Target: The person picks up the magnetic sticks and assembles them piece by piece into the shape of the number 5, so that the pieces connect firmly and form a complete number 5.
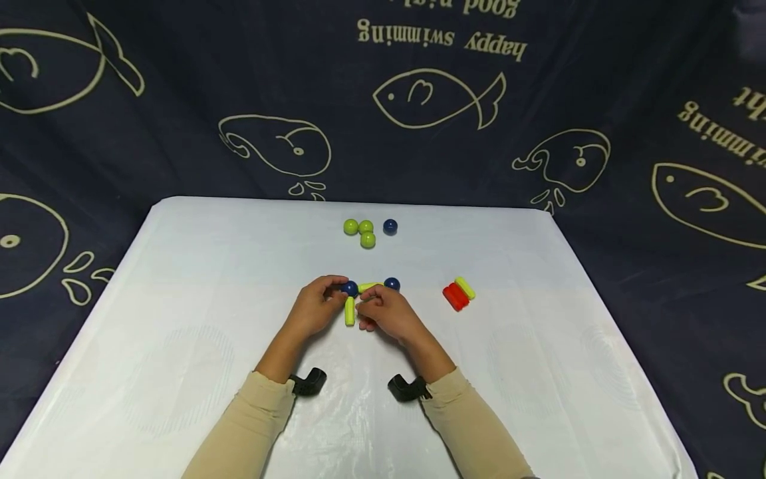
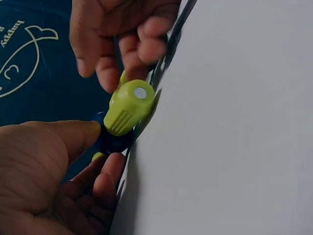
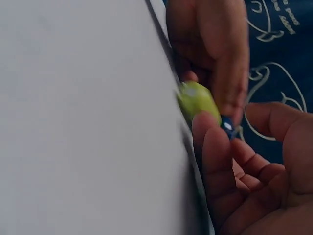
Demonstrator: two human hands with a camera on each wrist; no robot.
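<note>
My left hand [image 1: 312, 309] pinches a dark blue ball [image 1: 350, 288] between thumb and fingers, low over the white table. From that ball a yellow-green rod [image 1: 350, 311] points toward me, a pale disc on its end [image 2: 140, 93]. A second yellow-green rod [image 1: 370, 287] runs right from the ball to another blue ball [image 1: 391, 284]. In the left wrist view, a bit of yellow-green [image 2: 98, 155] shows by the left fingers. My right hand [image 1: 391, 314] is just right of the near rod, fingers loosely bent and thumb apart. In the right wrist view, its fingertips overlap the rod [image 3: 198, 100].
Three light green balls [image 1: 367, 239] and one blue ball [image 1: 390, 227] lie toward the back of the white table [image 1: 239, 253]. To the right are red rods [image 1: 456, 297] beside a yellow-green rod [image 1: 465, 288]. A dark printed cloth [image 1: 419, 159] hangs behind the table.
</note>
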